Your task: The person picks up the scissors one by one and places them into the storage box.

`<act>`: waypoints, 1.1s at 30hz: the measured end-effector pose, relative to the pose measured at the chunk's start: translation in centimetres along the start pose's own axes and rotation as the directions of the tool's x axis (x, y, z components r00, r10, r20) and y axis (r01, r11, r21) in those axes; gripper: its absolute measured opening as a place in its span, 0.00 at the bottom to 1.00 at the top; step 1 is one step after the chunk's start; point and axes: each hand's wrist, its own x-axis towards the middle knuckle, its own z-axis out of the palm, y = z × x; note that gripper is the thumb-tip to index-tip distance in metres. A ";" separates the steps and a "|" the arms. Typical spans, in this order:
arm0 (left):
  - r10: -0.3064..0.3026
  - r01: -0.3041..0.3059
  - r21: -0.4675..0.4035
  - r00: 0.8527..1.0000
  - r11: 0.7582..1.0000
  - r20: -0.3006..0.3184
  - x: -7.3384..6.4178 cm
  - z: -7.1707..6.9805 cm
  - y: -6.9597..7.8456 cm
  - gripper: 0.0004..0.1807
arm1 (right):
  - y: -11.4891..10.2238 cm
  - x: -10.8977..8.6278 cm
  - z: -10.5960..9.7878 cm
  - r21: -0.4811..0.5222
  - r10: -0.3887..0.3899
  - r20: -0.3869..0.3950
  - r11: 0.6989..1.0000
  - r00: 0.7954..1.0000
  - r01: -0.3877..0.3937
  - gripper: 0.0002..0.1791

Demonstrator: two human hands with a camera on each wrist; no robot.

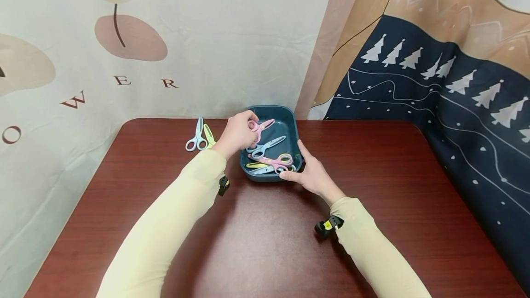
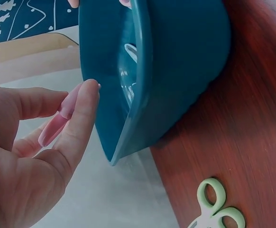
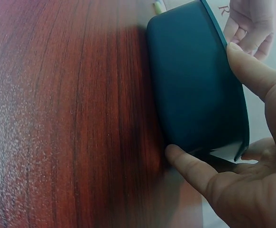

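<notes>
My left hand (image 1: 237,133) pinches a pair of pink scissors (image 1: 262,126) by the handles, above the left part of a dark teal box (image 1: 287,123). In the left wrist view, thumb and fingers close on a pink handle (image 2: 57,124) beside the box's rim. My right hand (image 1: 313,174) grips the box at its near right corner, thumb on the rim and fingers along the outer wall. Blue scissors (image 1: 269,146), another pink pair (image 1: 273,161) and partly hidden yellow and light blue ones lie inside.
Left of the box, light blue scissors (image 1: 197,136) and yellow-green scissors (image 1: 209,135) lie on the reddish-brown table (image 1: 265,233); my left arm partly covers the latter. Behind the table's back edge hang a pale printed cloth (image 1: 232,49) and a navy one with trees (image 1: 397,86).
</notes>
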 end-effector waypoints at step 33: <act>-0.119 0.116 0.075 0.992 0.990 0.045 2.6 2.2 0.3 0.24 | -0.1 -0.1 0.0 0.005 0.002 -0.001 1.000 1.000 -0.002 0.61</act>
